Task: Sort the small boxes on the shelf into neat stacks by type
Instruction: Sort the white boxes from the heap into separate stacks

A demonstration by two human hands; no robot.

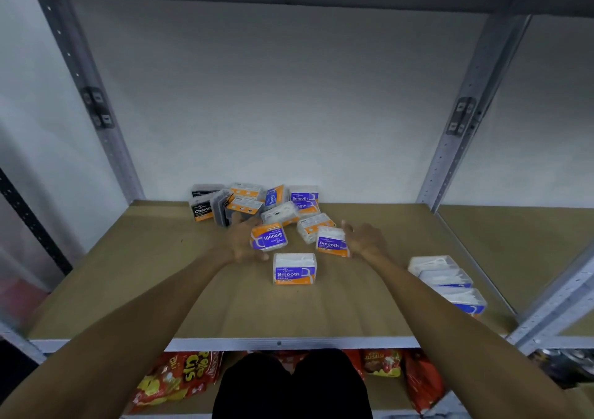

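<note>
Two hands reach into the jumble of small boxes (257, 206) at the back of the shelf (128, 290). The left hand (239, 242) curls round an upside-down Smooth box (269, 237), thumb beneath it and fingers past its far edge. The right hand (364, 238) lies against the right side of another Smooth box (332, 243), fingers spread and half open; blur hides whether it truly grips. A third Smooth box (294, 271) stands upright just in front, between the wrists. A row of clear boxes (446, 279) lies well apart near the shelf's right edge.

The likeliest trouble is the pile itself. The Charcoal boxes (202, 208) and a Round box (274, 195) lean on their neighbours, so drawing either hand back carelessly could tumble them. A wrist could also topple the upright box. Round and Smooth share purple-and-orange labels, so a hasty glance could mix types, and the inverted box would spoil a neat stack unless turned.
</note>
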